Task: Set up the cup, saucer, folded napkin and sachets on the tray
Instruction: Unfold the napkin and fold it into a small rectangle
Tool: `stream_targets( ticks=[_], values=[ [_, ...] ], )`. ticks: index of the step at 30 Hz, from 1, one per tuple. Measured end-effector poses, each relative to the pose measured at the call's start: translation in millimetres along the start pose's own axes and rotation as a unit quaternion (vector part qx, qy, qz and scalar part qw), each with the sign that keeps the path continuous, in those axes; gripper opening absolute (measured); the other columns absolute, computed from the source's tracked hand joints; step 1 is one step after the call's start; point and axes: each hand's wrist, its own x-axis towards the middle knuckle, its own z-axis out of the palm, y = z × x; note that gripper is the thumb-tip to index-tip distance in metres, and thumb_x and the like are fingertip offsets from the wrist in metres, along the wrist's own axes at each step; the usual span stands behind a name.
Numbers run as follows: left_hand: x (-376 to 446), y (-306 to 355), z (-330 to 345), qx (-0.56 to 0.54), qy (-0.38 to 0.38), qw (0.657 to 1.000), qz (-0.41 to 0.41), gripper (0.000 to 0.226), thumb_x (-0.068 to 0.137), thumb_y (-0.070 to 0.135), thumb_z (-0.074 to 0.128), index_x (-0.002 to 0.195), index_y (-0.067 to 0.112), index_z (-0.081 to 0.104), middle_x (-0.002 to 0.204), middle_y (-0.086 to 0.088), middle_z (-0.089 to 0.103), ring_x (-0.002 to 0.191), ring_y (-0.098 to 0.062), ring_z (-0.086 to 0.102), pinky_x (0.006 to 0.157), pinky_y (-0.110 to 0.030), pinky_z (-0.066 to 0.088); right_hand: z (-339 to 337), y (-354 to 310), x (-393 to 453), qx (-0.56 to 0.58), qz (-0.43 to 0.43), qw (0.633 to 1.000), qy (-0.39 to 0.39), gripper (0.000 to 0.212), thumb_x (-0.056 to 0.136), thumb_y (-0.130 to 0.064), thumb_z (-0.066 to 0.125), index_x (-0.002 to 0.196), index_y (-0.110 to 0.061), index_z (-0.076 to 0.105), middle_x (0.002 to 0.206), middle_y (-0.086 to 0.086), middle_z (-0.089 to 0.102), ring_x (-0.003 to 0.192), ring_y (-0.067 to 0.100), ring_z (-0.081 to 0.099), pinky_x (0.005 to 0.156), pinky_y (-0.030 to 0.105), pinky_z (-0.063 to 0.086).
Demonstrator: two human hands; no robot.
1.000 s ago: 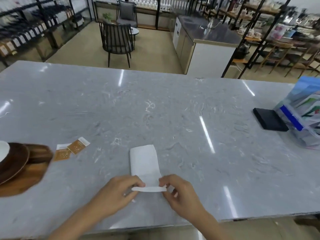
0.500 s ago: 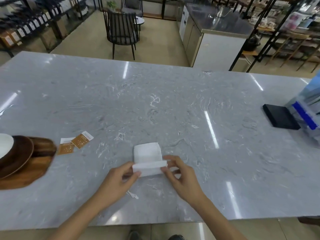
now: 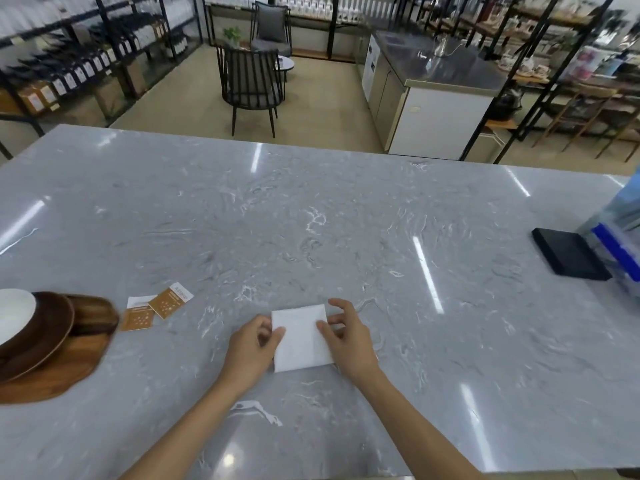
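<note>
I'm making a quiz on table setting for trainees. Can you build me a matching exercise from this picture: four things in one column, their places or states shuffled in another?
Things
1. napkin
2. sachets
3. saucer
4. black pad

Places or states
A. far right of the table
B. on the wooden tray
C. folded, between both hands
D. on the table just right of the tray

Pairs: 1-C, 2-D, 3-B, 4-A

The left hand and right hand each pinch a side edge of the napkin.
</note>
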Motion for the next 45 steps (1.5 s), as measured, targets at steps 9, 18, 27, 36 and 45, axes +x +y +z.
stream_targets(
  ticks=[9, 18, 27, 36, 45],
  values=[
    [10.5, 2.1, 7.9, 0.068, 0.049, 0.996, 0.039, 0.02, 0.093, 0.026, 0.07, 0.095, 0.012, 0.055, 0.075, -0.003, 0.067, 0.068, -0.023, 0.063, 0.062, -0.036, 0.048, 11.6, -1.6, -2.5, -0.076, -0.03, 0.995, 0.064, 0.034, 0.1, -0.035, 0.06, 0.134, -0.031, 0.054, 0.102, -0.01, 0.066, 0.075, 0.004, 0.066, 0.067, 0.024, 0.056],
    [-4.8, -7.2, 6.7, 0.336, 0.014, 0.904, 0.265, 0.054, 0.102, 0.04, 0.032, 0.142, 0.013, 0.055, 0.15, -0.005, 0.052, 0.137, -0.028, 0.049, 0.103, -0.042, 0.052, 9.8, -2.7, -15.1, -0.331, -0.224, 0.915, 0.051, 0.042, 0.105, -0.031, 0.046, 0.145, -0.016, 0.051, 0.152, 0.004, 0.051, 0.136, 0.024, 0.05, 0.102, 0.039, 0.054],
    [-0.3, -15.6, 5.9, 0.443, -0.09, 0.867, 0.209, 0.068, 0.1, 0.045, 0.015, 0.159, 0.011, 0.026, 0.167, 0.001, 0.022, 0.155, -0.025, 0.018, 0.123, -0.054, 0.02, 19.6, 20.8, -8.6, -0.422, -0.201, 0.882, -0.058, 0.06, 0.108, -0.043, 0.021, 0.162, -0.017, 0.014, 0.17, -0.003, 0.01, 0.158, 0.015, 0.001, 0.129, 0.041, 0.005],
    [1.0, -7.7, 2.4, 0.444, -0.13, 0.857, 0.226, 0.076, 0.098, 0.052, 0.005, 0.161, 0.01, 0.005, 0.17, -0.002, -0.007, 0.156, -0.022, -0.014, 0.126, -0.037, -0.006, 1.0, 19.1, -8.1, -0.401, -0.193, 0.887, -0.118, 0.073, 0.103, -0.062, 0.025, 0.163, -0.026, 0.004, 0.171, -0.01, -0.008, 0.157, 0.019, -0.015, 0.127, 0.048, -0.006],
    [-15.0, -10.1, -14.4, 0.426, -0.1, 0.814, 0.381, 0.063, 0.089, 0.052, 0.043, 0.122, 0.007, 0.073, 0.131, -0.007, 0.07, 0.117, -0.021, 0.069, 0.094, -0.046, 0.058, -32.3, 18.7, -25.6, -0.375, -0.414, 0.827, -0.057, 0.029, 0.094, -0.025, 0.071, 0.121, -0.016, 0.073, 0.134, 0.006, 0.069, 0.124, 0.023, 0.066, 0.085, 0.038, 0.063]
  ],
)
